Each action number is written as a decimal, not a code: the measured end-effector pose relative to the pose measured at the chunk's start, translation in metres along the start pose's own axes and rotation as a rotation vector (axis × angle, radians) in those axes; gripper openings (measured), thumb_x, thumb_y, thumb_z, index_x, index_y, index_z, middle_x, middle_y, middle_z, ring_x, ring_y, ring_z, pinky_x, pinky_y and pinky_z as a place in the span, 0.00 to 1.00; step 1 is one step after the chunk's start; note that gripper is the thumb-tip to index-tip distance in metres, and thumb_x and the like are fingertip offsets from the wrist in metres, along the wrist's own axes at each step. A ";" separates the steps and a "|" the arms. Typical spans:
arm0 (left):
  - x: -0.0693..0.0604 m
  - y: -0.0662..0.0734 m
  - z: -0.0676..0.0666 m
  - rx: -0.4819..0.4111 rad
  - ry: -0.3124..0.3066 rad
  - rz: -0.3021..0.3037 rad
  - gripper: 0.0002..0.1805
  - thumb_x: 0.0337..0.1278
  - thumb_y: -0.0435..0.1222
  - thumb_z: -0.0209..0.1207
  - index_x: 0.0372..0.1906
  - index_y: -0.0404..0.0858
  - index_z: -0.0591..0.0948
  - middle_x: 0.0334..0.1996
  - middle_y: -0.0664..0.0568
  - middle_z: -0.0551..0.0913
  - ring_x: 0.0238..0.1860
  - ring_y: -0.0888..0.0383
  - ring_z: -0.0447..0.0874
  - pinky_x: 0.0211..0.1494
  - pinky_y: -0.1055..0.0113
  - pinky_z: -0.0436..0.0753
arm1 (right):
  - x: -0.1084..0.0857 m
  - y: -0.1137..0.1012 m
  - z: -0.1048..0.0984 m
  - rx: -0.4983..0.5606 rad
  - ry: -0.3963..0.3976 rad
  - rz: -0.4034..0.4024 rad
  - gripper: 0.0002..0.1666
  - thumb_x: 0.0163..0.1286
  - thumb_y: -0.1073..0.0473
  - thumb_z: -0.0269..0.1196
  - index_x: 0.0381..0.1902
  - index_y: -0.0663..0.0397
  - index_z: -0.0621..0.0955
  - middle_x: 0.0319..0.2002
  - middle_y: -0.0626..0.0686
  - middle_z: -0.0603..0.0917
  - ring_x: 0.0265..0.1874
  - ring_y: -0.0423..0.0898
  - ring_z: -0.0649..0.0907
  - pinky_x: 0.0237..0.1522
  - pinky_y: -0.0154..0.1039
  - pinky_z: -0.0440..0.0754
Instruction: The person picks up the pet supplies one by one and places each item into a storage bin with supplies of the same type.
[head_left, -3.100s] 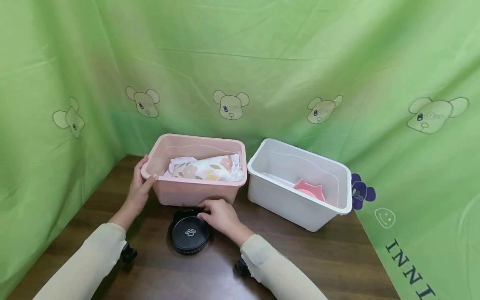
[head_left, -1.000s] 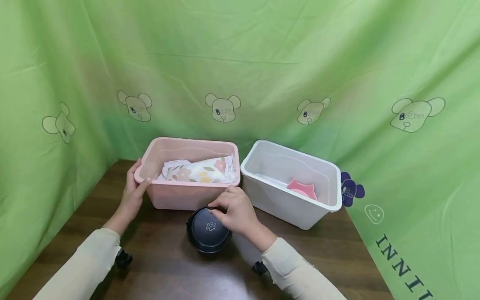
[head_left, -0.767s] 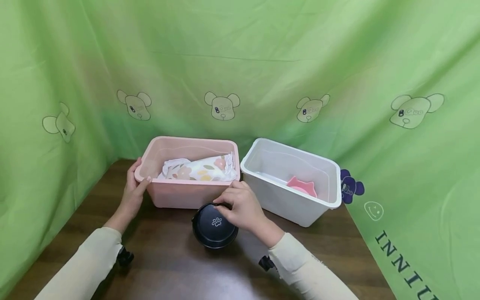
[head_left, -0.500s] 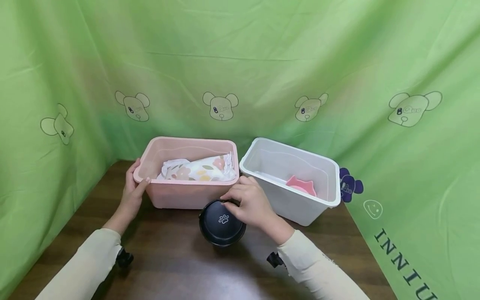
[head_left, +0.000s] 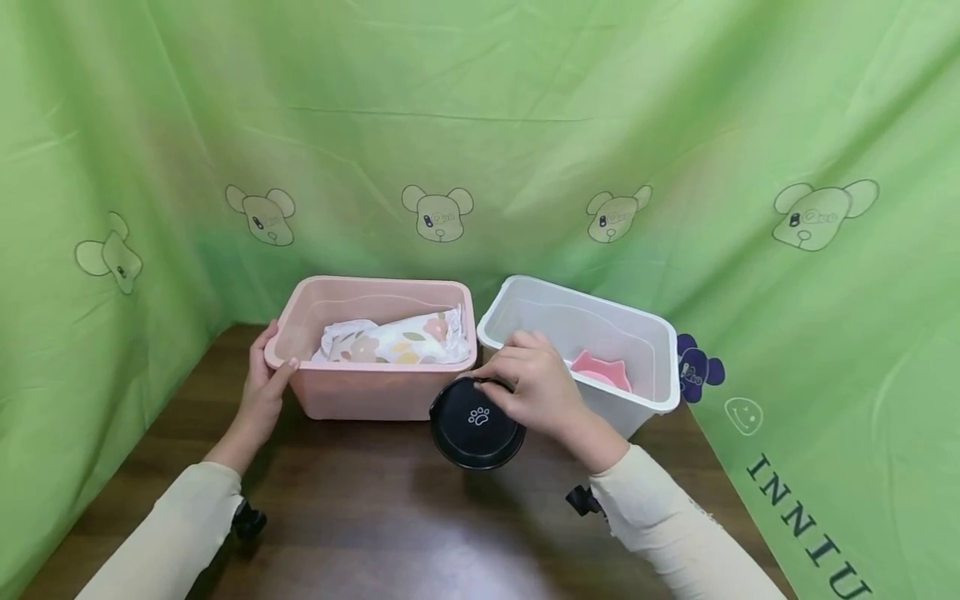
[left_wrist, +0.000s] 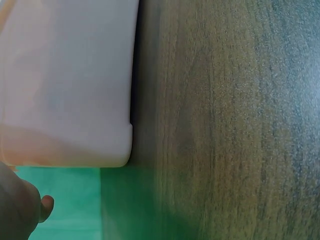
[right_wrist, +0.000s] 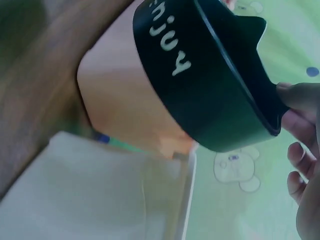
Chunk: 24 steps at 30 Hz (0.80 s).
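Note:
My right hand (head_left: pixel 542 385) pinches the far rim of a black bowl (head_left: pixel 478 425) with a white paw print, tilted above the table. In the right wrist view the thumb and forefinger of the hand (right_wrist: pixel 305 130) hold a pointed ear of the bowl (right_wrist: pixel 200 75), whose side carries white lettering. My left hand (head_left: pixel 260 396) grips the left end of the pink bin (head_left: pixel 375 392), thumb over the rim. Inside that bin lies a floral-print bundle (head_left: pixel 397 340). A pink cat-eared dish (head_left: pixel 602 371) lies in the white bin (head_left: pixel 637 325), partly behind my right hand.
Both bins stand side by side at the back of the brown wooden table (head_left: pixel 337 517). Behind and beside it hangs a green curtain (head_left: pixel 510 150) with printed bear heads. Black wrist devices sit under both sleeves.
My right hand has carried the black bowl up off the table and to the right, toward the white bin's front. My left hand has kept its grip on the pink bin.

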<state>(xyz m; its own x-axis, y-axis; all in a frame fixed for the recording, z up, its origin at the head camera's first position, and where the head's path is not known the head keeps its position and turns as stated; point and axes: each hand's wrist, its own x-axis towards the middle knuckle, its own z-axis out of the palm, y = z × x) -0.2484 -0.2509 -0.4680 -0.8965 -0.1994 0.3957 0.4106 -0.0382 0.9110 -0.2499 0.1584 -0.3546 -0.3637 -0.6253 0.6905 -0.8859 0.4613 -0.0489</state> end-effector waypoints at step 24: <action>-0.001 0.001 0.001 0.001 0.003 0.012 0.35 0.74 0.25 0.49 0.79 0.34 0.51 0.83 0.45 0.48 0.79 0.51 0.51 0.75 0.76 0.60 | 0.006 0.052 -0.062 -0.124 0.072 -0.105 0.09 0.52 0.62 0.79 0.33 0.46 0.92 0.24 0.43 0.86 0.34 0.47 0.77 0.48 0.51 0.67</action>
<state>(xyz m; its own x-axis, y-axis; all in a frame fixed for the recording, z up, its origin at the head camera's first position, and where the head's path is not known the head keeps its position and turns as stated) -0.2468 -0.2497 -0.4674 -0.8911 -0.2024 0.4062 0.4211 -0.0349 0.9063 -0.2802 0.2177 -0.3077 -0.2458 -0.6295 0.7371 -0.8738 0.4731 0.1127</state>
